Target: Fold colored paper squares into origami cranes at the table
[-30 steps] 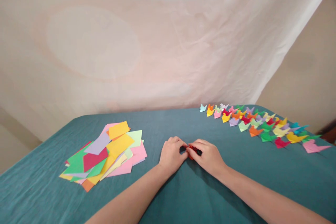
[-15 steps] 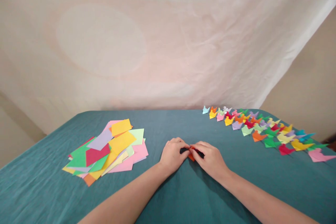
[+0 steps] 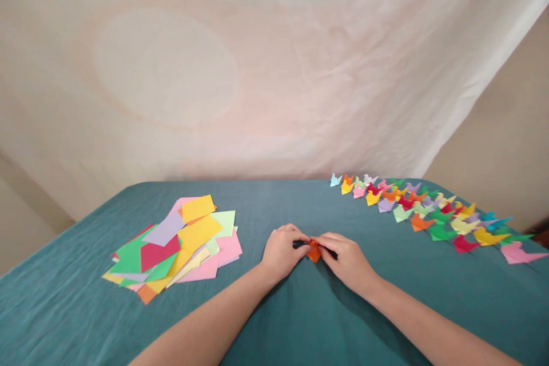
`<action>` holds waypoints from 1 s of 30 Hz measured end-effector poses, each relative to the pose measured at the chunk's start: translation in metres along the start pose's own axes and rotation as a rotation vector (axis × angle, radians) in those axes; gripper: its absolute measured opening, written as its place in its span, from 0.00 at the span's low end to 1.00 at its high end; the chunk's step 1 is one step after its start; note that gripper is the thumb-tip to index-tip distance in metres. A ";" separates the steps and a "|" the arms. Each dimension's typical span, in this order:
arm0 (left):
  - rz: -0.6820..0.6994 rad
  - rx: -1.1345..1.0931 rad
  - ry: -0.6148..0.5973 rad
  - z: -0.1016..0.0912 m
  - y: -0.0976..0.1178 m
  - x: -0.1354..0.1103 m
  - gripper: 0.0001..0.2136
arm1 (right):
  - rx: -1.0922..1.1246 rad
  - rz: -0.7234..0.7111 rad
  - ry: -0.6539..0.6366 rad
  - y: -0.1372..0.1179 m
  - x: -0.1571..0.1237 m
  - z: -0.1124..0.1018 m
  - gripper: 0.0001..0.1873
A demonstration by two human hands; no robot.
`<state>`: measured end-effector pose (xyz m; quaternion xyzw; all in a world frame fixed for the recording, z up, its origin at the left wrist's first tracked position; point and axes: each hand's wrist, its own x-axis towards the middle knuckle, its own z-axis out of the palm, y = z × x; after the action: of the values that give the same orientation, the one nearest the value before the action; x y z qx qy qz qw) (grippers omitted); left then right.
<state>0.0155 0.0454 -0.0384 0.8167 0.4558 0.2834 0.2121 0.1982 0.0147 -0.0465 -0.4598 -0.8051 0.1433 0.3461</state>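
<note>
A small folded piece of orange paper (image 3: 314, 253) lies between my two hands, low over the tablecloth, its pointed lower part facing me. My left hand (image 3: 283, 250) pinches its left side between thumb and fingers. On the other side my right hand (image 3: 345, 257) has its fingertips on the upper right edge, thumb beneath. The fingers cover much of the paper, so its full shape is hidden.
To the left lies a loose pile of coloured paper sheets (image 3: 199, 234). Rows of small folded paper birds (image 3: 422, 222) stand along the right side of the teal tablecloth (image 3: 274, 326). A pale cloth (image 3: 274, 68) hangs behind the table.
My right thumb has shifted slightly right and down, uncovering more of the orange paper. My left hand has hardly moved.
</note>
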 end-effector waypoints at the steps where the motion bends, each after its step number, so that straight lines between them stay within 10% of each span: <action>1: -0.003 -0.006 0.001 0.000 0.000 0.000 0.07 | 0.007 -0.002 -0.003 0.001 0.000 0.000 0.18; 30: 0.046 -0.161 -0.089 -0.008 -0.007 0.001 0.09 | 0.051 0.015 0.009 0.002 0.002 0.001 0.15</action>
<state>0.0065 0.0507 -0.0366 0.8190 0.4025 0.2875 0.2907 0.1980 0.0177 -0.0480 -0.4577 -0.7962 0.1643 0.3601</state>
